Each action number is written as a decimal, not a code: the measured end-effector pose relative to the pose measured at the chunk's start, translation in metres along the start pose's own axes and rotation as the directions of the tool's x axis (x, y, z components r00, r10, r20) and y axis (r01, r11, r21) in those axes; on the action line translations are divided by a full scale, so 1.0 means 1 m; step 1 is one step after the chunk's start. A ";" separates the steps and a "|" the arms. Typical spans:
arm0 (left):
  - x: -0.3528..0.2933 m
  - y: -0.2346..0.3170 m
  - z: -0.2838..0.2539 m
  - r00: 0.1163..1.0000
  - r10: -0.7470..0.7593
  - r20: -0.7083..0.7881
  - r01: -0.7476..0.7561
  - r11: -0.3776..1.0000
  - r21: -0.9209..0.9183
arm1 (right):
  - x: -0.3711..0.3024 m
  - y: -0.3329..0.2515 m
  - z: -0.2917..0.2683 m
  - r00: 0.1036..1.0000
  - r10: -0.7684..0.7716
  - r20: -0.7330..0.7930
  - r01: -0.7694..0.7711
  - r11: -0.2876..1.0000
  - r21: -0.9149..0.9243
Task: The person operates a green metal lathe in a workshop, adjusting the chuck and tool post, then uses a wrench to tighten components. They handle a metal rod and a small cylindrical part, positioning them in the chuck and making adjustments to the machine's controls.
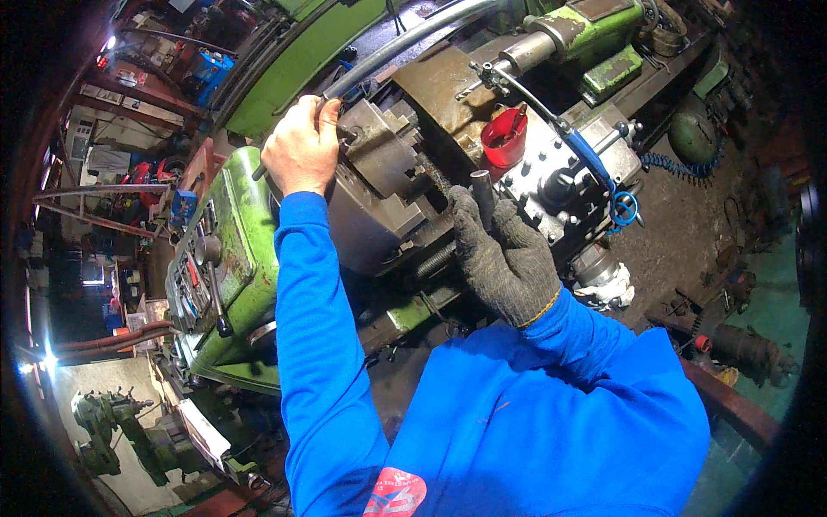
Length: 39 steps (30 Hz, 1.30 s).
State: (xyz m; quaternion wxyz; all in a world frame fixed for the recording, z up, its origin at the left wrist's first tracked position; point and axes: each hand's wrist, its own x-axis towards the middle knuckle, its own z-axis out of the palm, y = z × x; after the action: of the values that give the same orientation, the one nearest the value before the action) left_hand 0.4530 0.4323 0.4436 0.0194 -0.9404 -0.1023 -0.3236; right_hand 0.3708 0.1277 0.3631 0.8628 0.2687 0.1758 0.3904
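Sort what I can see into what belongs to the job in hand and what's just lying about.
Apparently in use:
- dark bar, in the left hand
- metal rod, in the gloved right hand
- lathe chuck

Apparently just lying about:
- red cup
- hand tools on the green housing

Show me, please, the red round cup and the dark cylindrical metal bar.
Red round cup (pixel 500 155): head view, outer wall.
Dark cylindrical metal bar (pixel 484 200): head view, middle of exposed shaft.

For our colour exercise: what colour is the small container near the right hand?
The container is red, best seen in the head view.
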 end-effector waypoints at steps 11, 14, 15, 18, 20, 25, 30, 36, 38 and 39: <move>0.000 -0.001 0.004 1.000 0.009 -0.005 -0.009 1.000 0.010 | -0.005 0.001 0.017 0.914 -0.332 0.234 0.148 -0.263 -0.953; 0.000 0.000 -0.001 1.000 -0.003 -0.003 0.002 1.000 -0.017 | -0.006 -0.004 0.022 0.903 -0.280 0.326 0.123 -0.559 -0.820; 0.000 0.000 -0.001 1.000 -0.011 0.015 0.012 1.000 -0.012 | -0.006 -0.007 0.021 0.914 -0.248 0.321 0.118 -0.594 -0.795; -0.001 -0.001 0.000 1.000 0.013 -0.011 -0.013 1.000 0.011 | -0.005 -0.004 0.029 0.927 -0.174 0.332 0.116 -0.709 -0.695; 0.000 -0.003 0.004 0.999 0.026 -0.021 -0.026 1.000 0.009 | -0.005 -0.004 0.034 0.952 -0.154 0.265 0.085 -0.698 -0.711; 0.000 -0.004 0.004 0.999 0.027 -0.017 -0.027 1.000 0.011 | -0.002 -0.004 0.040 0.963 -0.090 0.253 0.138 -0.643 -0.753; 0.000 -0.003 0.003 1.000 0.016 -0.015 -0.015 1.000 0.015 | -0.003 -0.006 0.039 0.977 -0.099 0.190 0.091 -0.612 -0.786; -0.001 -0.002 0.002 1.000 0.015 -0.017 -0.015 1.000 -0.003 | -0.003 -0.008 0.039 0.975 -0.078 0.206 0.110 -0.639 -0.762; -0.001 -0.002 0.000 1.000 0.007 0.000 -0.007 1.000 0.000 | -0.003 -0.006 0.045 0.983 -0.078 0.166 0.079 -0.637 -0.767; 0.000 -0.001 0.001 1.000 0.007 0.006 -0.007 1.000 -0.005 | -0.002 -0.007 0.041 0.972 -0.111 0.209 0.097 -0.619 -0.780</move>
State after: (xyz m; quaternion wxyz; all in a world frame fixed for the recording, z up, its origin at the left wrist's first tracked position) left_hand 0.4534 0.4330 0.4427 0.0178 -0.9417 -0.0982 -0.3212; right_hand 0.3950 0.1088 0.3917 0.6622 -0.6744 -0.2362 0.2255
